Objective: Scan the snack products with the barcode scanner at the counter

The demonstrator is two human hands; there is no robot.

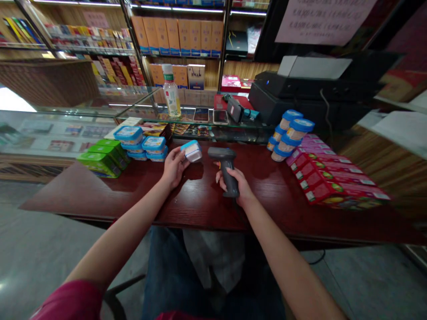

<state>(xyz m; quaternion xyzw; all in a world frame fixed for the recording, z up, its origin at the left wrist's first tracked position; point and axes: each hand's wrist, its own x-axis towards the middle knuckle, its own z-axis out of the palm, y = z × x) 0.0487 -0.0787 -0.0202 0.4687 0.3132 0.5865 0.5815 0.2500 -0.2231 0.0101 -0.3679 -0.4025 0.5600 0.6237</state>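
My left hand [173,168] grips a small blue-lidded tub [192,151], tilted above the dark red counter [187,200]. My right hand [235,181] is wrapped round the handle of a grey barcode scanner [224,165], whose head points toward the tub. More blue-lidded tubs [143,141] are stacked left of my left hand, next to green boxes [102,159]. A pile of blue-lidded cups [289,132] sits at the right, beside rows of red packets [325,180].
A glass display case [140,113] runs behind the counter with a bottle [171,92], phones [210,116] and a black handset on top. A black printer or till [300,91] stands at the back right. Shelves of boxed goods [178,38] fill the wall.
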